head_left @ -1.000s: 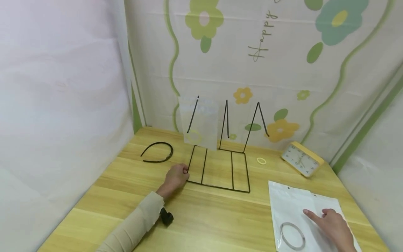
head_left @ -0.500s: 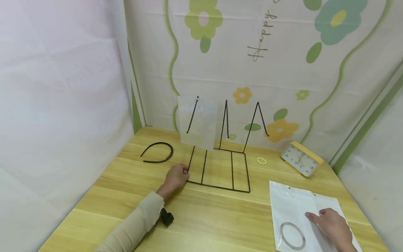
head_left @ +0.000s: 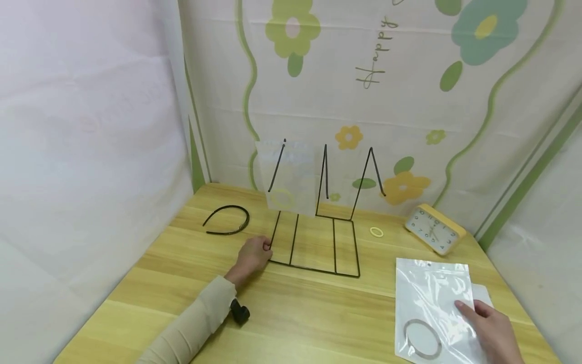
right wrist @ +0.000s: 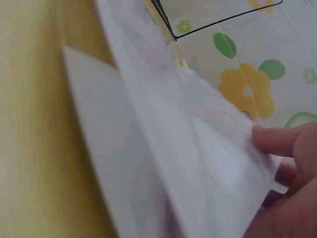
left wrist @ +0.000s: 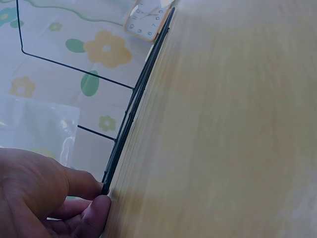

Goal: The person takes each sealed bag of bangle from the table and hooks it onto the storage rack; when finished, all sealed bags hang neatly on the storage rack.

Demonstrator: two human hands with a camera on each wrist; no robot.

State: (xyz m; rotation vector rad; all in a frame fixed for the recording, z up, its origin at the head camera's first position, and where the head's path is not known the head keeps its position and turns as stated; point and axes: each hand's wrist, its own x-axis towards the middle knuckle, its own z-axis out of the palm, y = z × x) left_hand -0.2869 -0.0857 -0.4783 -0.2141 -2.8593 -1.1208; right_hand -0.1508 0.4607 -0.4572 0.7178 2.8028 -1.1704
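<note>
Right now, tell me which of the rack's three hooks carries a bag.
The left hook in the head view: a clear bag hangs from it, while the middle hook and right hook hold nothing.

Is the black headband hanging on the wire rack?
No, in the head view the black headband lies on the wooden table, to the left of the wire rack.

A thin black toothed headband (head_left: 248,217) lies on the yellow wood-grain table (head_left: 318,313); a small pale-yellow ring (head_left: 377,236), material hard to tell, lies near a rectangular yellow-cased white-faced clock (head_left: 432,230); white flower-printed cloth (head_left: 418,101) hangs behind.
</note>
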